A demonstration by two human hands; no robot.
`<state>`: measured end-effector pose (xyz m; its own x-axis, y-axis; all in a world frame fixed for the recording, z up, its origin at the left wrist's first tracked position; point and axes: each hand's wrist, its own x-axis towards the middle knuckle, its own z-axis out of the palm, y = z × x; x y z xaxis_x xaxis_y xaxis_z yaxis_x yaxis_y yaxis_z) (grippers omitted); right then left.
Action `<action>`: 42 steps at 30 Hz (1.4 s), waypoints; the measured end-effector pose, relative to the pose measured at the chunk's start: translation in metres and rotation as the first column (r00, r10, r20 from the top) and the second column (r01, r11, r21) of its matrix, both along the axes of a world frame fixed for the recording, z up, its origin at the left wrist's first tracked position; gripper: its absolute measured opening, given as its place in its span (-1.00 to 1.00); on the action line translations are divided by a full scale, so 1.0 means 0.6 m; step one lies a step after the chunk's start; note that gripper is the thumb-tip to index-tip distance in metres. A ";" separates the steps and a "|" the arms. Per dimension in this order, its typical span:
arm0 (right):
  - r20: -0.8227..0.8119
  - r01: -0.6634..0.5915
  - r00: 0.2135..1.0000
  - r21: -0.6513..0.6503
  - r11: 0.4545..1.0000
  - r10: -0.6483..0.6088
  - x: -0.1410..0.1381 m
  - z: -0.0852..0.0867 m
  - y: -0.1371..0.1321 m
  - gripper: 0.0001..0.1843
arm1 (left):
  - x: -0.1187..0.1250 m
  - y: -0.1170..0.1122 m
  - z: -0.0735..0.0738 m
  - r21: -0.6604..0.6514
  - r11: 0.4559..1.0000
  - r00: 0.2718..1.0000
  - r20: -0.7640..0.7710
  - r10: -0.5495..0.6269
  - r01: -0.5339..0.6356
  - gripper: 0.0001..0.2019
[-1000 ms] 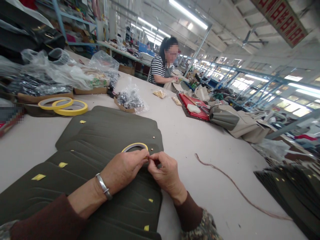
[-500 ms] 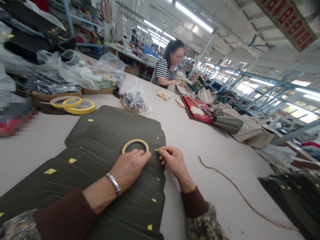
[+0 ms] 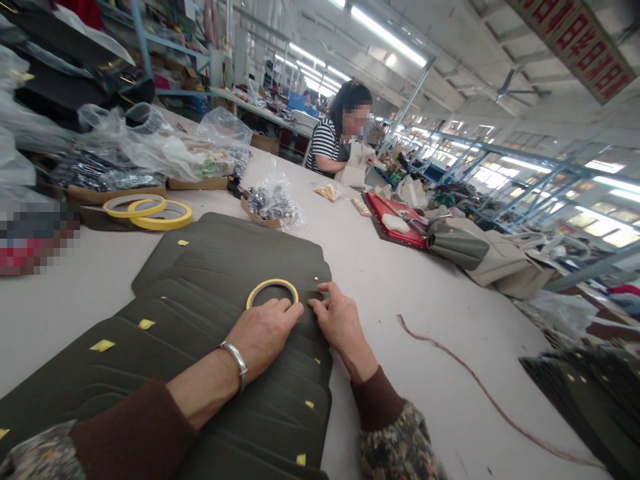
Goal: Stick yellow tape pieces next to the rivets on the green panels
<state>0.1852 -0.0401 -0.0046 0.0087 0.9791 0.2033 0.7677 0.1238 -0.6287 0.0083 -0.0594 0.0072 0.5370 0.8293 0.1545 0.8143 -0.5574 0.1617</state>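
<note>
My left hand (image 3: 263, 333) rests on the fanned stack of dark olive leather panels (image 3: 210, 280), fingers against the near rim of a yellow tape roll (image 3: 273, 287) lying on the top panel. My right hand (image 3: 339, 319) presses flat on the right edge of that top panel, fingertips beside the roll. A small brass stud (image 3: 315, 279) sits just beyond the fingers. Little yellow tape tabs (image 3: 102, 345) mark the lower panels.
Two more yellow tape rolls (image 3: 148, 211) lie at the left, near plastic bags of hardware (image 3: 270, 197). A brown cord (image 3: 480, 390) trails across the white table (image 3: 400, 293). Dark panels (image 3: 590, 393) are stacked at the right. A person in a striped shirt (image 3: 325, 143) works at the far end beside a red tray (image 3: 395, 223).
My right hand, which pinched something small at the roll and then drew it to the right, has come down flat on the panel edge. My left hand stays at the roll.
</note>
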 end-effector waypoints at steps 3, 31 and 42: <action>-0.170 0.023 0.985 -0.028 0.999 -0.027 0.012 -0.006 -0.012 -0.84 | -0.012 0.013 0.000 0.056 0.996 0.995 0.082 0.060 -0.065 -0.81; -0.284 -0.248 0.910 0.210 0.946 0.302 0.007 0.027 -0.038 -0.80 | -0.038 0.027 -0.021 0.277 0.957 0.904 0.380 -0.197 0.092 -0.66; -0.051 -0.253 0.943 0.529 0.810 0.328 -0.025 -0.002 -0.035 -0.84 | -0.031 0.027 -0.048 0.400 0.911 0.873 0.406 -0.272 0.098 -0.68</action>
